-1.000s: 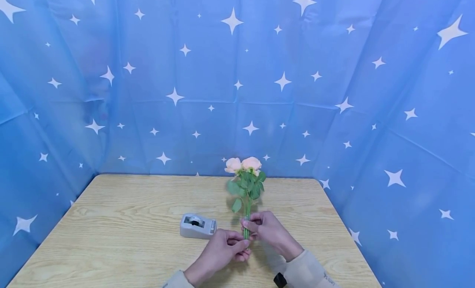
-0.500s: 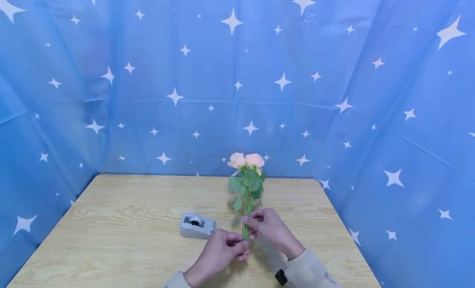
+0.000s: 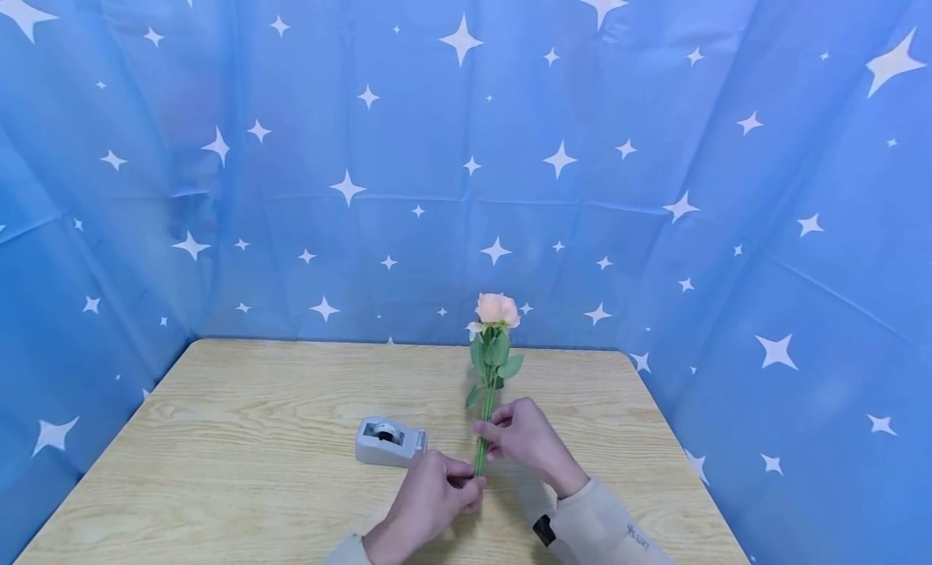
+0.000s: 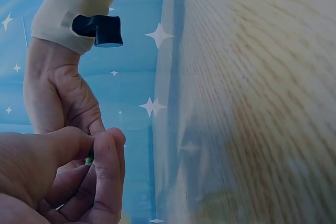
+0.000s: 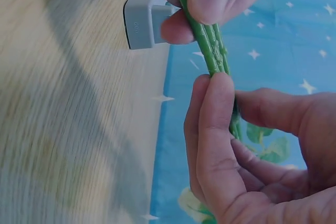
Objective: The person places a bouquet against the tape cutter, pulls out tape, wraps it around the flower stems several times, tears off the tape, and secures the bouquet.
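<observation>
A small bunch of pale pink roses [image 3: 498, 309] stands nearly upright over the table, its green stems [image 5: 206, 45] gathered together. My left hand [image 3: 429, 500] pinches the stems near their cut lower ends between thumb and fingers. Higher up, my right hand [image 3: 530, 440] grips the same stems with its thumb and fingertips. In the right wrist view several stems lie side by side between the two hands. Green leaves [image 3: 492, 351] spread above the right hand. From the left wrist, only a speck of stem [image 4: 90, 157] shows; the fingers [image 4: 107, 171] hide the rest.
A grey tape dispenser [image 3: 390, 443] sits on the wooden table [image 3: 240, 435], just left of and behind the left hand. Blue curtains [image 3: 408, 144] with white stars surround the table's back and sides. A black wrist camera [image 3: 543, 530] is on the right sleeve.
The bunch has turned about its stems, so one bloom now mostly covers the other. The flower heads have risen slightly, and the right hand has moved a little up. Both hands still hold the stems.
</observation>
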`<state>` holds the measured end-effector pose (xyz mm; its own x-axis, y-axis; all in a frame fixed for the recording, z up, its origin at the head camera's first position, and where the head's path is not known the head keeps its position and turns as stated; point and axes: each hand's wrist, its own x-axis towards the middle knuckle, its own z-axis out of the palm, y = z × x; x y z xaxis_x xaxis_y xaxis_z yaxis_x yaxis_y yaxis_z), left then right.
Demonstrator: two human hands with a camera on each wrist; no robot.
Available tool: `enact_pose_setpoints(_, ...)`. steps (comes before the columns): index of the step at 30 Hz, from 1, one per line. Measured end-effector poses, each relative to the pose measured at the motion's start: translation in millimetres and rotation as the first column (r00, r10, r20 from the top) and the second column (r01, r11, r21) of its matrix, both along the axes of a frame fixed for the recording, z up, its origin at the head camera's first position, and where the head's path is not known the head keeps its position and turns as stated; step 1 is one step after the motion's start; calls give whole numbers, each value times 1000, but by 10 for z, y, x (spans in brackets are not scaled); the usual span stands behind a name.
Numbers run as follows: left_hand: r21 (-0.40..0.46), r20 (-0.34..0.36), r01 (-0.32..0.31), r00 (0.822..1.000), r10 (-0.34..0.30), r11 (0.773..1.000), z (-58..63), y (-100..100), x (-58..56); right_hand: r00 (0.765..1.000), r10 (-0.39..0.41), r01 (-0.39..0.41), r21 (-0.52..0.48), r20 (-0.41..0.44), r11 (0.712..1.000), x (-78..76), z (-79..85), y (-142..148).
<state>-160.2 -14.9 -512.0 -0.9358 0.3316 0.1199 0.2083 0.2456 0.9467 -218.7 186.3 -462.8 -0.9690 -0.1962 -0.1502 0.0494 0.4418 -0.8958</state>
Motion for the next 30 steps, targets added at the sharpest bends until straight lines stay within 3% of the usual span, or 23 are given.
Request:
enact_pose_setpoints(3,-33,-13,-7,1000,6,999,-6,-10,14,1000,6,-6,-9,17,1000,-17,-15,7)
enact_pose_setpoints(8,-10,17,3,1000,-3,1000,-31,-38,10,999,14,-12,-52,40,999,-45,-72,25)
enact_pose_setpoints(16,121,139,73,986,-90,990,-65,-128,-88,997,6,2,-116,71,993,-84,-78,19)
enact_pose_setpoints(19,224,240,93,959,-148,970,-87,-171,-125,996,13,0,-158,84,988,-84,-55,8)
enact_pose_setpoints(24,384,404,73,883,-238,920,-121,-210,-163,992,33,-3,-234,122,972,-87,-52,-13)
enact_pose_setpoints(27,442,440,65,853,-279,895,-141,-209,-176,990,40,-4,-255,138,967,-81,-72,-20)
enact_pose_setpoints(30,472,451,56,842,-295,880,-147,-201,-177,988,52,-11,-270,144,963,-73,-106,-12)
